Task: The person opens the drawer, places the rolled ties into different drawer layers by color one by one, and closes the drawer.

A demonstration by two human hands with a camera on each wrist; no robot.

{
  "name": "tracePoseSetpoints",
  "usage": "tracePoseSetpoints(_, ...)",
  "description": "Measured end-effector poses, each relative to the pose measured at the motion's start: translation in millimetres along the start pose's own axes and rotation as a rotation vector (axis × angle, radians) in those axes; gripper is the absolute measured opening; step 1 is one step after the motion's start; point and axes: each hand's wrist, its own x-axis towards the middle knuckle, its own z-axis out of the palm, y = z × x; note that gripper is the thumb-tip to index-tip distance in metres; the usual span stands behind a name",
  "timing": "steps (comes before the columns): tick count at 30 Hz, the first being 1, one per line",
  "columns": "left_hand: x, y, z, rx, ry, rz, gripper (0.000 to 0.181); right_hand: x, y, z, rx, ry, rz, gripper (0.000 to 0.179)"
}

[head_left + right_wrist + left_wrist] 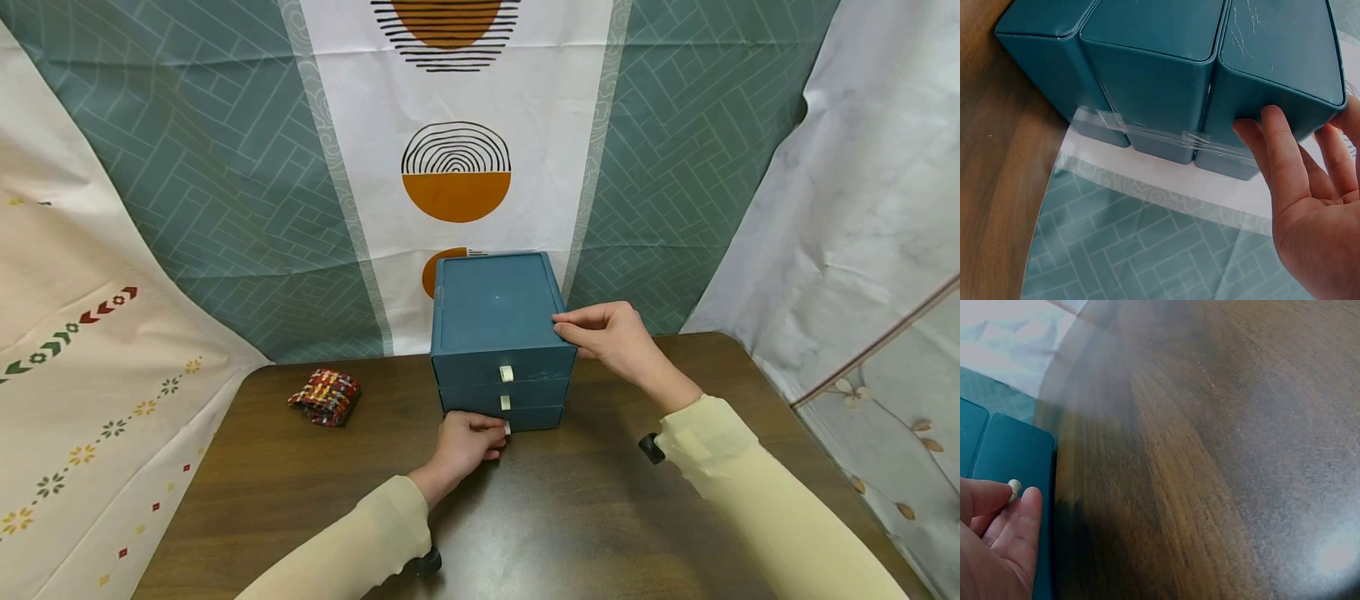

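A small blue-green drawer box [498, 304] with three stacked drawers and pale pull tabs stands on the table. My left hand [461, 446] is at its lowest drawer, thumb and finger pinching the pale tab [1015, 486]. That drawer appears closed. My right hand [611, 333] grips the upper right edge of the box, some fingertips on top. In the right wrist view other fingers [1285, 144] of this hand touch the side wall. Clear tape [1147, 134] runs across the sides of the stacked sections near the back.
A colourful woven roll [327, 397] lies on the wooden table [585, 517], left of the box. A patterned curtain [225, 167] hangs close behind the box. Pale cloths hang at both sides of the table.
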Motion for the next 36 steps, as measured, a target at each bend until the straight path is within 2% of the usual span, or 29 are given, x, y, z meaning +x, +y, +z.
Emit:
tracePoseSetpoints(19, -9.4, -3.8, -0.8, 0.076, -0.010, 0.030, 0.014, 0.5, 1, 0, -0.013, 0.000, -0.003, 0.035)
tracePoseSetpoints(36, -24.2, -2.5, -2.8, 0.227, -0.050, 0.098, 0.014, -0.9, 0, 1, 0.002, 0.012, -0.004, 0.033)
